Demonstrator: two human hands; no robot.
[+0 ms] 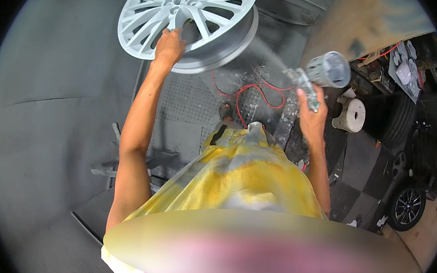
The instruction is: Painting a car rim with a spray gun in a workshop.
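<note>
A white multi-spoke wheel rim (182,0) is held tilted at the top of the view, its grey barrel showing behind the spokes. My left hand (170,48) is closed at a spoke near the rim's lower side; its fingertips are partly hidden. To the right, my right hand (312,113) grips a metal spray gun (304,87) pointed toward the rim. A grey-spattered paint cup (331,69) is attached to the gun. Pale mist leaves the nozzle and drifts toward the rim's barrel.
A red hose (240,94) loops over the spattered floor. On the right are a whitish stool-like drum (352,115), a tyre (399,117), a black wheel (407,208) and cluttered shelves. A grey stand (105,171) is beside my left arm, near the grey wall (50,123).
</note>
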